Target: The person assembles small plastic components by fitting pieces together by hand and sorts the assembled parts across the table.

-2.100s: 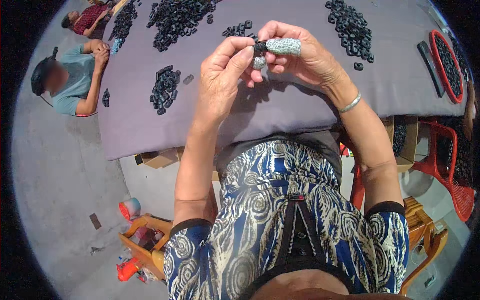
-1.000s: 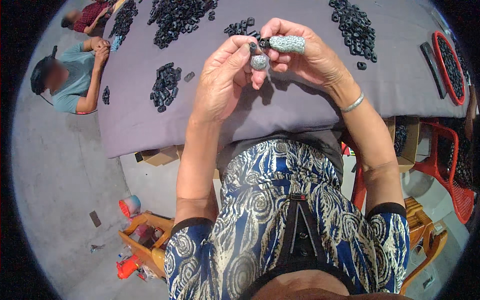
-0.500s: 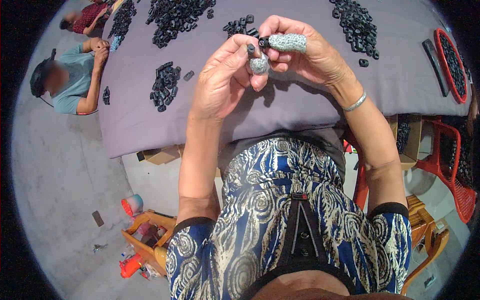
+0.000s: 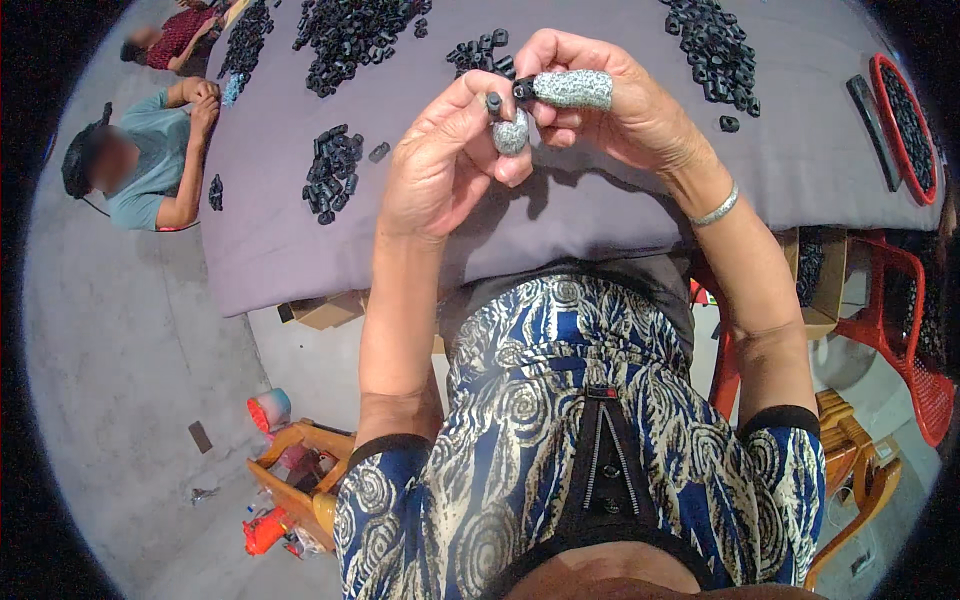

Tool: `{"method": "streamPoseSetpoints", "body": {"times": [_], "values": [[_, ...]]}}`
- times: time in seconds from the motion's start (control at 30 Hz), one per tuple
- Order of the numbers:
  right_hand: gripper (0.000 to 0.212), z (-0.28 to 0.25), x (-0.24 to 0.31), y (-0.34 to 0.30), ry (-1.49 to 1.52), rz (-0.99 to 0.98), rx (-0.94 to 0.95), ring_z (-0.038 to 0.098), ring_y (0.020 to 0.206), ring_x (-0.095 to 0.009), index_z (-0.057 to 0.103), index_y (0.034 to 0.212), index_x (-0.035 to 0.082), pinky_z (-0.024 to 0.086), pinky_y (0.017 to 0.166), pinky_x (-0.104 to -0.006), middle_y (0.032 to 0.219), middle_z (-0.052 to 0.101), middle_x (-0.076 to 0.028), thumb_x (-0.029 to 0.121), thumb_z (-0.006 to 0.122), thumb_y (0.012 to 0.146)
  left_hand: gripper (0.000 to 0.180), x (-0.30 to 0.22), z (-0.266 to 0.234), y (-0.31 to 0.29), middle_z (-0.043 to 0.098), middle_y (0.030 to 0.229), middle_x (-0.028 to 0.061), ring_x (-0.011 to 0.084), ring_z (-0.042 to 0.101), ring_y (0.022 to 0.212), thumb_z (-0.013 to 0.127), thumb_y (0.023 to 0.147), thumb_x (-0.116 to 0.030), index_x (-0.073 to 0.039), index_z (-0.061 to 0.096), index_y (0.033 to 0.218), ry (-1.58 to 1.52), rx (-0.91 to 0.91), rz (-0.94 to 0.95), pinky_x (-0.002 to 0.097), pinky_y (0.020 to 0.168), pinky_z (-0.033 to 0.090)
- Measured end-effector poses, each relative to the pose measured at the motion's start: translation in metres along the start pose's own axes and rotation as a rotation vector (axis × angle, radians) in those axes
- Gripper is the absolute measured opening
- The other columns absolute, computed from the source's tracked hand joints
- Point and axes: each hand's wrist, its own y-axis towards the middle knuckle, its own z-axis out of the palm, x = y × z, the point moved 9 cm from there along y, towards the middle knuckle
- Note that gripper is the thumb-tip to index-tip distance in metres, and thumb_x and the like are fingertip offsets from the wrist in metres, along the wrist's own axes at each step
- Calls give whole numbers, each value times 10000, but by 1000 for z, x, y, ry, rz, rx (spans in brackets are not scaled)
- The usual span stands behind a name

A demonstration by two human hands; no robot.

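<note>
at the top centre of the frame we see both hands raised over the table, fingers curled in. the left hand (image 4: 440, 165) pinches a small black part (image 4: 494, 104) between thumb and forefinger, and a speckled grey finger cover (image 4: 511, 134) sits on another of its fingers. the right hand (image 4: 615, 115) grips a second black part (image 4: 523, 90) at its fingertips; a longer grey finger cover (image 4: 573, 89) lies along one digit, and we see a bracelet (image 4: 717, 205) on that wrist. the two parts are near each other. just above the hands lies a little heap (image 4: 478, 54) of black parts on the purplish-grey tablecloth (image 4: 300, 265). left of the hands we find a small pile (image 4: 331, 172) with a loose part (image 4: 379, 151) beside it, and a large pile (image 4: 355, 45) toward the upper edge. at the upper right we see another pile (image 4: 714, 58), then a dark bar (image 4: 873, 133) beside a red basket (image 4: 924, 199) of black parts. at the upper left a person in a teal shirt (image 4: 155, 170) leans at the table.
</note>
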Motion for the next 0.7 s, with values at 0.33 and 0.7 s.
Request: {"method": "streamPoseSetpoints", "body": {"times": [0.33, 0.7], "values": [[167, 2, 3, 1, 18, -23, 23, 575, 748, -40, 592, 1001, 54, 459, 581, -181, 855, 599, 12, 196, 583, 915, 249, -1, 0, 1, 577, 1003, 148, 132, 453, 593, 529, 941, -286, -48, 472, 987, 19, 12, -8, 276, 561, 342], [224, 5, 5, 0, -54, -14, -54, 525, 667, -35, 551, 996, 46, 427, 544, -177, 763, 570, 3, 242, 612, 904, 245, 2, -1, 1, 556, 1023, 148, 108, 425, 551, 535, 939, -295, -63, 465, 972, -43, 100, -30, 246, 522, 326]]}}
